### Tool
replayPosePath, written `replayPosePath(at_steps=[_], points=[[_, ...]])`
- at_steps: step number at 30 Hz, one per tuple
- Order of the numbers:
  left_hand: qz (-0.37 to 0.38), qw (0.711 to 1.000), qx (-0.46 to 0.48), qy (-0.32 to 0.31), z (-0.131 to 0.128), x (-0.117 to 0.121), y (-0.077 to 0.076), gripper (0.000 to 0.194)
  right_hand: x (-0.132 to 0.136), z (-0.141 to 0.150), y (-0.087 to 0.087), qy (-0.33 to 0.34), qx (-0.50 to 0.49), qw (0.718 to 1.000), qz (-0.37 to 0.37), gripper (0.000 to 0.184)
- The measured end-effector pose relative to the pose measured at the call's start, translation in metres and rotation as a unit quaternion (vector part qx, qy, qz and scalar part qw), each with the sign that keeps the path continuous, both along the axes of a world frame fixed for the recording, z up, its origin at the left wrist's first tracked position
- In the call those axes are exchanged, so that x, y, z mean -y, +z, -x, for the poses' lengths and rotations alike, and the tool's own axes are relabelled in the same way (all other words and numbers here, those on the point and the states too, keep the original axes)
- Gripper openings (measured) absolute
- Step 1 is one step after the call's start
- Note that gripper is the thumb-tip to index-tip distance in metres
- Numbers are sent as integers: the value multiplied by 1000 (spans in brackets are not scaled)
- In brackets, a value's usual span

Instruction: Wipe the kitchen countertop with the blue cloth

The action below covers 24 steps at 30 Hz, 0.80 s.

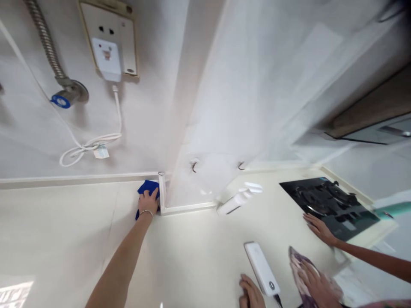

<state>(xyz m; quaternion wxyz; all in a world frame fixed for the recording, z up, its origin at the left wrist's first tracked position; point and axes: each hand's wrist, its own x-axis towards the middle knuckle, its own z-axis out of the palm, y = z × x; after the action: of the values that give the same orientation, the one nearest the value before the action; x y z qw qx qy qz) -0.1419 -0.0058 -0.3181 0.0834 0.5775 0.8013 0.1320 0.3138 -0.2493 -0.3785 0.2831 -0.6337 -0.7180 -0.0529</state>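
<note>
At the corner where the counter meets the raised wall ledge, my left hand (148,202) presses on a blue cloth (147,185). Its fingers are bent over the cloth, and a bracelet circles the wrist. My right hand (251,292) is partly visible at the bottom edge, its fingers loosely bent with a gap between them and nothing seen in them. Just beside it lies a white power bank (261,267) with a black cable. The pale counter (192,252) runs beneath both hands.
Another person's hand (319,229) lies by the black gas stove (334,205); their other hand (317,284) rests on a patterned cloth (297,273). A white bottle-like object (233,204) is near the wall. A plug (107,60), looped cord (77,154) and valve (69,96) are on the wall.
</note>
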Motion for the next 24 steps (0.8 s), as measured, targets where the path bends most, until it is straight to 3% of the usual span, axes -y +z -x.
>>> replayPosePath(at_steps=[5, 12, 18, 24], points=[[27, 999, -16, -24, -7, 55, 13, 51, 4, 2, 6, -19, -25, 999, 9, 34], [63, 997, -19, -30, -54, 143, 13, 51, 6, -3, -8, 54, -75, 995, 29, 30], [60, 989, 17, -133, -123, 191, 4, 57, 7, -4, -15, 74, -75, 994, 7, 30], [74, 963, 72, -248, -195, 222, -3, 64, 6, 0, -7, 69, -79, 994, 9, 33]])
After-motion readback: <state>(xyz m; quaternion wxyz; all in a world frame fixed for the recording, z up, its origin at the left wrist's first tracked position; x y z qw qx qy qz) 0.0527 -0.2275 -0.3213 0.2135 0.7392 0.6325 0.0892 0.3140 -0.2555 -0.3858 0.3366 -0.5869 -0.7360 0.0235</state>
